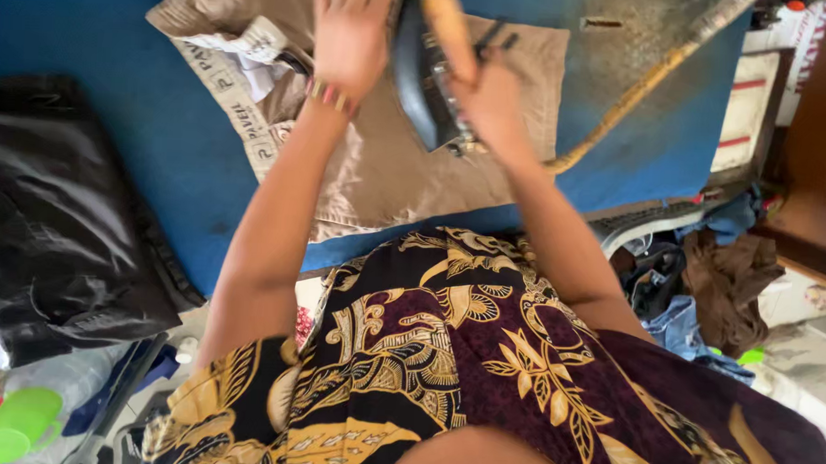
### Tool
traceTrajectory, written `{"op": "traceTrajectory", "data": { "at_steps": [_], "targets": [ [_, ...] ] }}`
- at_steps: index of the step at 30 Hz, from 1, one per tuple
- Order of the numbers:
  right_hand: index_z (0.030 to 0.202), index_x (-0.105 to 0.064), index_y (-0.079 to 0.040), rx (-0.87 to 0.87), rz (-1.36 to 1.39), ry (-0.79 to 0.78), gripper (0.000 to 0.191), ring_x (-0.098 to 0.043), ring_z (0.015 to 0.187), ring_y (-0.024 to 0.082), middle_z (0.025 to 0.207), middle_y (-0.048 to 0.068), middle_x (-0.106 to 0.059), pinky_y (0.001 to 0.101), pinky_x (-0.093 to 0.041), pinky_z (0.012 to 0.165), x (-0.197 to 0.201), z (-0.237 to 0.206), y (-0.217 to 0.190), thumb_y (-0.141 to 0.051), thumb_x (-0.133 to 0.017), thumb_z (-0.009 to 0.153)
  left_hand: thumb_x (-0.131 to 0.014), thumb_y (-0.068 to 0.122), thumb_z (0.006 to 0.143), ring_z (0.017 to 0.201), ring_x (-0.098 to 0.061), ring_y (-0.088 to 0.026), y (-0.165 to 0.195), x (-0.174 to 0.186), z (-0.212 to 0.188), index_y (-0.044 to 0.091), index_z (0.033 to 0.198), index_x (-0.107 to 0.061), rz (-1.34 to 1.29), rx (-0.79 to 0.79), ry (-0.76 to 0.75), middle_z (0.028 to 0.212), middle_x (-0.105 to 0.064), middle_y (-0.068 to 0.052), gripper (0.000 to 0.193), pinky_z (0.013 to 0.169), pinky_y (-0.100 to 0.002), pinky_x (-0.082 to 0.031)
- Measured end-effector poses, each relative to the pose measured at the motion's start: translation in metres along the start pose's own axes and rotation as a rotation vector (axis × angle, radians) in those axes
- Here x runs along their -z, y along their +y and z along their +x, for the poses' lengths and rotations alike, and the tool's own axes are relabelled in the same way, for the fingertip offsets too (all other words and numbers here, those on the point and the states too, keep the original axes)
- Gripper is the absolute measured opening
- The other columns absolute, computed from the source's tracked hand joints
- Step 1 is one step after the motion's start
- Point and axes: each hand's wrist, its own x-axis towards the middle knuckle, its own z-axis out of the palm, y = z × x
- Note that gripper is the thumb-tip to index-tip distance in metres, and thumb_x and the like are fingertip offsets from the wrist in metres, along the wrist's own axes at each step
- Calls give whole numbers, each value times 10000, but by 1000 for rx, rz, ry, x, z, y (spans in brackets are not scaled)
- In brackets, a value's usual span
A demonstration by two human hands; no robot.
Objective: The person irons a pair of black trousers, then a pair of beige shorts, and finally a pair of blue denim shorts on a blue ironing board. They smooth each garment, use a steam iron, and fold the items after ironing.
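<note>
Fingers of my right hand (491, 102) were wrapped around the iron (428, 72), tilted up on the tan trousers (388, 167); my left hand (347, 33) lay flat, spread on the cloth. Creases remained, so pressing looked unfinished on the blue board (118, 39).

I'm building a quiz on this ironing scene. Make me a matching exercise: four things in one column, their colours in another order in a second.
Things:
1. iron
2. trousers
3. table cover
4. cup

Colours:
A. green
B. blue
C. dark, with a wooden handle
D. beige

Pairs: 1-C, 2-D, 3-B, 4-A. The right hand grips the iron; the left hand presses on the trousers.
</note>
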Motion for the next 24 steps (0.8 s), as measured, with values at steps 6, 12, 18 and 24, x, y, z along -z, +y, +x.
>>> {"op": "traceTrajectory", "data": {
  "at_steps": [6, 12, 18, 24],
  "targets": [
    [1073, -597, -3, -254, 75, 136, 297, -584, 487, 106, 671, 4, -599, 282, -510, 433, 86, 36, 106, -201, -760, 924, -729, 134, 978, 1091, -652, -381, 3, 85, -128, 38, 1194, -651, 23, 563, 254, 1234, -642, -128, 249, 932, -474, -522],
    [1058, -513, -28, -100, 201, 7, 301, -573, 499, 124, 743, 26, -606, 290, -455, 425, 147, 40, 152, -117, -780, 951, -860, 341, 925, 724, -684, -339, -4, 58, -189, 14, 893, -725, -136, 1025, 82, 808, -718, -145, 355, 652, -423, -531],
    [1349, -436, 67, 583, -517, -355, 769, -767, 878, 319, 930, 206, -730, 433, -602, 772, 87, 4, 92, -271, -907, 843, -974, 346, 694, 595, -687, -247, -42, 31, -190, 24, 822, -726, -270, 1015, 88, 673, -715, -115, 426, 581, -346, -539],
    [1510, -377, 29, 534, -688, -654, 941, -705, 809, 456, 886, 263, -703, 509, -570, 720, 4, -4, 7, -337, -837, 775, -918, 180, 717, 648, -706, -255, -62, 47, -175, 12, 840, -686, -103, 910, 344, 750, -725, -135, 312, 593, -363, -555]
  ]
}}
